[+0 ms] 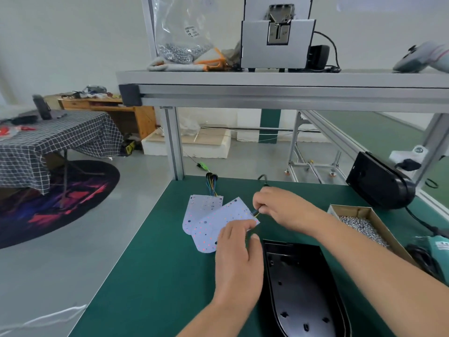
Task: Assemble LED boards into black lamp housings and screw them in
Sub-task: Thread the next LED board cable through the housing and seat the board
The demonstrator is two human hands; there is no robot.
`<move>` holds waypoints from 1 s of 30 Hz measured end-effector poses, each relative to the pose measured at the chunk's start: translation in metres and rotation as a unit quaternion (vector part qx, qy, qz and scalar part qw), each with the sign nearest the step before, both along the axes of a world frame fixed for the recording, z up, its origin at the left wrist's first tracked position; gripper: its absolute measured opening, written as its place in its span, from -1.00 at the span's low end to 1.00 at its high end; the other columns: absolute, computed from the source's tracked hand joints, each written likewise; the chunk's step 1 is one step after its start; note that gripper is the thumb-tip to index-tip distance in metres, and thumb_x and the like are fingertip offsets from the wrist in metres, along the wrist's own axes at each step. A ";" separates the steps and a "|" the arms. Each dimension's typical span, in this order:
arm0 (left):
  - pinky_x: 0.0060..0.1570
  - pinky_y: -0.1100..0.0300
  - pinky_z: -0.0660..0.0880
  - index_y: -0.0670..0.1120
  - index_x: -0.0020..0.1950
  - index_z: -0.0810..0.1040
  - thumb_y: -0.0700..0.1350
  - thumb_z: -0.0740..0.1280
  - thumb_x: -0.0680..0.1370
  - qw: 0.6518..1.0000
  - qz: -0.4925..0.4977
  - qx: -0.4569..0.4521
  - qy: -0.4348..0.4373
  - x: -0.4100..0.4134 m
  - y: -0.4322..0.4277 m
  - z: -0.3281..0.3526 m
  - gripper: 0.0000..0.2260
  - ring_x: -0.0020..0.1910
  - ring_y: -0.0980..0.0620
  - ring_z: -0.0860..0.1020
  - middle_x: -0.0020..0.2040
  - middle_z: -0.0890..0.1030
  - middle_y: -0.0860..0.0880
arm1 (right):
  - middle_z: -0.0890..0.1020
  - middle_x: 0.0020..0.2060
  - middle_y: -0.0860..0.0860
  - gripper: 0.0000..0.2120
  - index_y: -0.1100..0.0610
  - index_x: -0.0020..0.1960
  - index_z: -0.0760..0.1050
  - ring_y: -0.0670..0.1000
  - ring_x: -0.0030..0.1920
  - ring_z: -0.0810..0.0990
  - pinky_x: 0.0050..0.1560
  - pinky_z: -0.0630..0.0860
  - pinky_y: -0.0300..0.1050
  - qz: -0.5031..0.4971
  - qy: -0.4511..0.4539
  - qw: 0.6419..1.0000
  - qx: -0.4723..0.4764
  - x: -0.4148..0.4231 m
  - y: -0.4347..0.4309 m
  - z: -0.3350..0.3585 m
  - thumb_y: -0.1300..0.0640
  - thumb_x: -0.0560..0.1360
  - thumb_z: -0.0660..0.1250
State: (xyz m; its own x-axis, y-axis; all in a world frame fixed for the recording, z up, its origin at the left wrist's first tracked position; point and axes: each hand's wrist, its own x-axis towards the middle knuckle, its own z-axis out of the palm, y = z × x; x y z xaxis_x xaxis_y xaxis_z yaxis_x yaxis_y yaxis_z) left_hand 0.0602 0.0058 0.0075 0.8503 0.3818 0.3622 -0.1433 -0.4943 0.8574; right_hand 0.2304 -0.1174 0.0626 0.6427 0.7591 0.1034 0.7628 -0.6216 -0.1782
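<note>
As a person's left hand [239, 259] is lying with near-straight fingers pressing the lower right edge of a white LED board [216, 227] at centre frame, thumb held out to the side, the right hand [279, 210] is pinching the board's coloured wire lead [255, 212] between curled fingers just beside the board's upper right corner. That board is overlapping a second LED board [201, 206], whose wire bundle [211, 187] is trailing toward the top of the green bench mat [158, 276]. An open black lamp housing [303, 288] is lying at lower centre, just right of the left hand, not yet holding a board. At right, a cardboard box of screws [362, 224] is sitting behind the right forearm, and a teal electric screwdriver [437, 249] is showing at the right edge; its label is too blurred to read. On the shelf along the top, a clear bag of screws [179, 32] is carrying a printed tag, equally unreadable, beside a grey screw feeder [278, 37].
</note>
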 end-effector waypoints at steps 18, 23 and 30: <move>-0.16 0.27 0.39 0.30 0.03 0.40 0.54 0.27 0.36 0.992 -0.019 0.105 0.071 -0.001 0.024 0.024 -0.57 0.04 0.33 0.48 0.03 0.52 0.31 | 0.42 0.46 -0.01 -0.86 -0.05 0.00 0.52 0.04 0.59 0.24 0.59 0.14 0.06 -0.016 -0.134 0.966 0.220 -0.101 -0.085 0.000 0.01 0.58 0.49; -0.28 0.37 0.43 0.22 0.03 0.53 0.43 0.43 0.34 0.998 -0.040 -0.054 -0.002 -0.005 0.035 0.030 -0.59 -0.21 0.24 0.54 -0.12 0.62 0.29 | 0.54 0.22 -0.32 -0.39 -0.33 0.37 0.27 -0.24 0.28 0.51 0.35 0.41 -0.22 -0.071 0.062 0.977 0.191 -0.097 -0.099 0.002 -0.32 0.44 0.49; -0.23 0.12 0.36 -0.13 -0.08 0.58 0.37 0.47 0.43 0.947 -0.050 -0.309 -0.077 -0.001 0.049 0.041 -0.46 -0.26 0.07 0.44 -0.18 0.57 0.00 | 0.62 -0.01 -0.26 -0.86 -0.17 0.18 0.52 -0.17 0.08 0.58 0.10 0.49 -0.19 -0.112 0.016 0.974 0.194 -0.080 -0.122 -0.011 -0.11 0.71 0.22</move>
